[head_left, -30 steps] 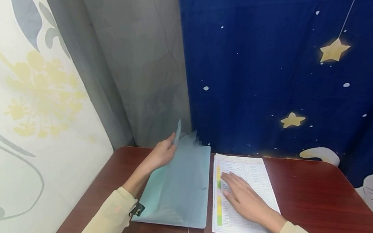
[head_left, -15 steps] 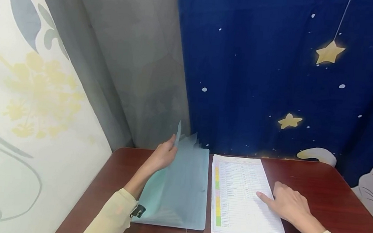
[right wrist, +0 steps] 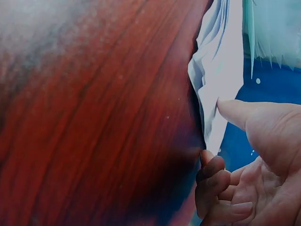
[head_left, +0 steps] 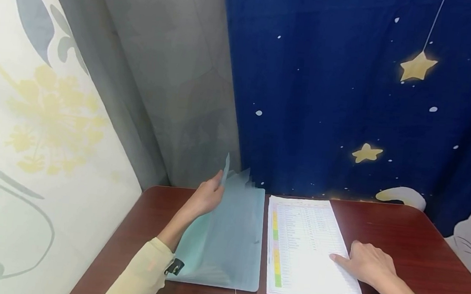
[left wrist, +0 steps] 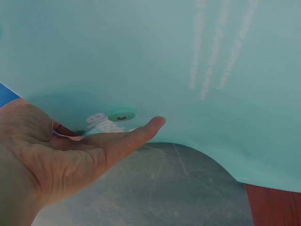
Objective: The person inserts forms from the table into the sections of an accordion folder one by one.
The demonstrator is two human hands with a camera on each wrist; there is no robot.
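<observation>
Right hand [head_left: 370,264] has shifted from atop the printed sheets [head_left: 302,251] to their right edge, pinching it (curled fingers [right wrist: 214,176]: right-wrist view only). Left hand [head_left: 207,196] grips flap [left wrist: 141,56] of teal expanding file [head_left: 235,240] beside them on table [head_left: 393,221]; snap button [left wrist: 122,117]: left-wrist view only.

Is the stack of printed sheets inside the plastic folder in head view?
No, the stack of printed sheets lies on the reddish-brown table, beside the light-blue plastic folder with a narrow gap between.
</observation>
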